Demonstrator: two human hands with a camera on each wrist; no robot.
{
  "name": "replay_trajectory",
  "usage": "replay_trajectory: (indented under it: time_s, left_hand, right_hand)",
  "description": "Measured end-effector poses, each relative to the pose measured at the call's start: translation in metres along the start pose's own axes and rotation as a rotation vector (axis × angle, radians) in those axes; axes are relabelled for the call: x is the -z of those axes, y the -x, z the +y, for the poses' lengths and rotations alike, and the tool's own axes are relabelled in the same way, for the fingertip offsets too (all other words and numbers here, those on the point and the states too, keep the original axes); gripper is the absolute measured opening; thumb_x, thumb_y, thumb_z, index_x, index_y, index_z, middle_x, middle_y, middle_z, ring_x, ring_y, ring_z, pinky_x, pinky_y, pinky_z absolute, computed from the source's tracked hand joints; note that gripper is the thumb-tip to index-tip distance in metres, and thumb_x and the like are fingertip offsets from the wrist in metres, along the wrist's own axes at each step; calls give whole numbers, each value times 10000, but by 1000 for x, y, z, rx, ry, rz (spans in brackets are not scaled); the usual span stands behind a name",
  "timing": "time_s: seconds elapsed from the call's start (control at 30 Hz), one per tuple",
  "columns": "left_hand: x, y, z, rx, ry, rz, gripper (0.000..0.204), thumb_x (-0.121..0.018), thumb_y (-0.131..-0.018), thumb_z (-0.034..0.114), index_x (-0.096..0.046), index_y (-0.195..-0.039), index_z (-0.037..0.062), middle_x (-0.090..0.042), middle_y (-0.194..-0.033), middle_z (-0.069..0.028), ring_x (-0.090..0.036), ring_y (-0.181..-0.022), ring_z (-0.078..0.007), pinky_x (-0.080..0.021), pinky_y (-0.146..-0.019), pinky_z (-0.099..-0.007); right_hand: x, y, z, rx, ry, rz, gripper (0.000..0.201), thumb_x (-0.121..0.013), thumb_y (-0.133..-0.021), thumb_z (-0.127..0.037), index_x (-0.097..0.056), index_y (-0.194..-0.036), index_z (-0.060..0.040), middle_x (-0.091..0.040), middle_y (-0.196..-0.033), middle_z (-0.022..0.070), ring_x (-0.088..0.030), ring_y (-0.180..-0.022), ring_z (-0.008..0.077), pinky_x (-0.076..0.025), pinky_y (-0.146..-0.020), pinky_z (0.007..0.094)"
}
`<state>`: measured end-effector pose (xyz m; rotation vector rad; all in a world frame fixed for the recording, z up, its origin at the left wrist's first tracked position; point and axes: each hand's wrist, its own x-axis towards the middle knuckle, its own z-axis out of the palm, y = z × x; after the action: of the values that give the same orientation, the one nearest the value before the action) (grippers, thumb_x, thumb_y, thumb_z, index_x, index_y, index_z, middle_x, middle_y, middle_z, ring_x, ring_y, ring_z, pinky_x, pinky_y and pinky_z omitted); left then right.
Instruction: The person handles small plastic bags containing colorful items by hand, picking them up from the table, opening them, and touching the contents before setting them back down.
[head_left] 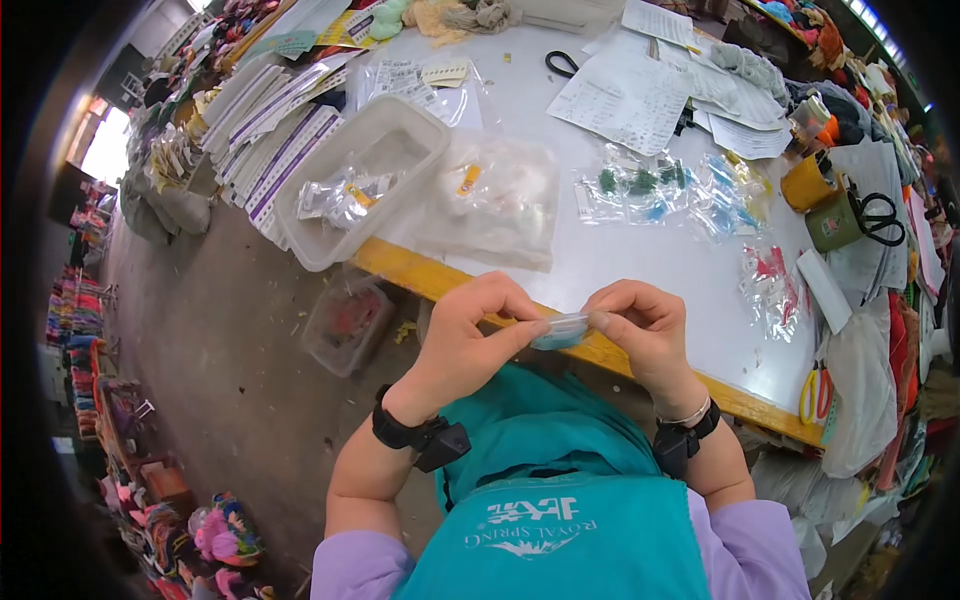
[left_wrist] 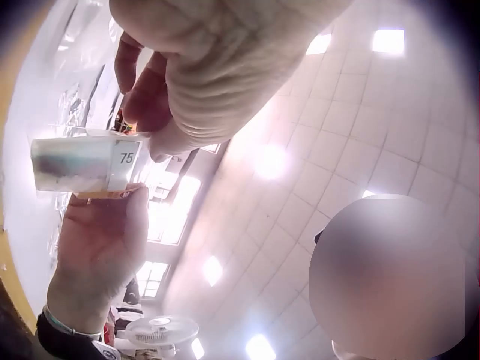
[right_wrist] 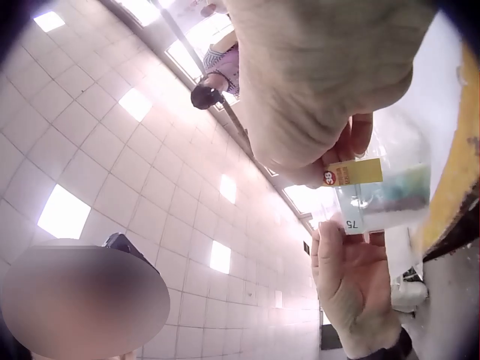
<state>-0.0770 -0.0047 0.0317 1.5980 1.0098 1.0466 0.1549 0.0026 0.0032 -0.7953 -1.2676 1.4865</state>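
Note:
Between both hands, just over the table's front edge, hangs a small clear plastic bag (head_left: 562, 334) with blue-green contents. My left hand (head_left: 470, 325) pinches one end of its top edge between thumb and fingers. The opposite end is pinched by my right hand (head_left: 648, 325). A white label with "75" shows on the bag (left_wrist: 75, 166) in the left wrist view. In the right wrist view, a yellow sticker (right_wrist: 356, 173) with a red mark lies along the bag's edge, by the right fingertips.
A clear plastic tub (head_left: 300, 215) with packets overhangs the table's (head_left: 520, 80) left edge beside a larger filled bag (head_left: 500, 200). Small packets (head_left: 640, 185) lie right of centre. Papers (head_left: 625, 100), black scissors (head_left: 880, 220) in a can and yellow-red scissors (head_left: 815, 395) stand around.

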Motion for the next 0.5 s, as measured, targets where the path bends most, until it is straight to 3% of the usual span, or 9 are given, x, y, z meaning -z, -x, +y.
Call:
replay_trajectory:
  time_s: [0.17, 0.27, 0.3, 0.37, 0.47, 0.5]
  left_hand:
    - [22, 1, 3, 138, -52, 18, 47, -676, -868, 46, -676, -872, 0, -638, -822, -33, -572, -722, -85, -440, -624, -227]
    - [52, -16, 9, 249, 0, 377, 82, -622, -938, 102, -678, -924, 43, -628, -765, 6, -564, -699, -65, -425, -601, -200]
    - [72, -24, 2, 87, -27, 449, 95, -629, -946, 121, -672, -959, 37, -634, -783, -4, -570, -703, -68, -438, -617, -196]
    - [104, -41, 0, -46, -32, 677, 124, -623, -959, 145, -668, -981, 31, -639, -806, -12, -576, -703, -80, -458, -637, -209]
    - [133, -63, -9, -3, 135, 921, 148, -620, -960, 160, -663, -1011, 27, -642, -827, -18, -595, -725, -96, -474, -651, -223]
    - [139, -58, -20, 39, 35, 930, 154, -618, -959, 159, -660, -1015, 22, -643, -827, -19, -597, -731, -97, -473, -652, -223]
  right_hand:
    - [-12, -8, 5, -149, 9, 39, 125, -610, -914, -26, -676, -998, 38, -690, -931, 74, -638, -889, 126, -510, -818, 265]
    - [-18, -15, 5, -133, 36, 90, 169, -581, -944, -64, -666, -1053, 35, -694, -958, 80, -641, -915, 126, -513, -841, 268]
    - [-16, -14, 7, -150, 41, 88, 175, -578, -947, -68, -664, -1061, 33, -695, -965, 81, -641, -916, 124, -514, -841, 269]
    - [-7, -9, 16, -184, 54, 91, 188, -571, -952, -76, -659, -1078, 31, -697, -979, 84, -641, -917, 120, -517, -841, 270]
    - [10, 1, 33, -224, 132, 60, 186, -574, -950, -78, -662, -1070, 34, -702, -981, 89, -643, -919, 124, -520, -838, 276]
    - [13, 4, 35, -227, 145, 78, 184, -573, -950, -77, -663, -1065, 35, -704, -970, 88, -644, -911, 124, -520, -834, 273]
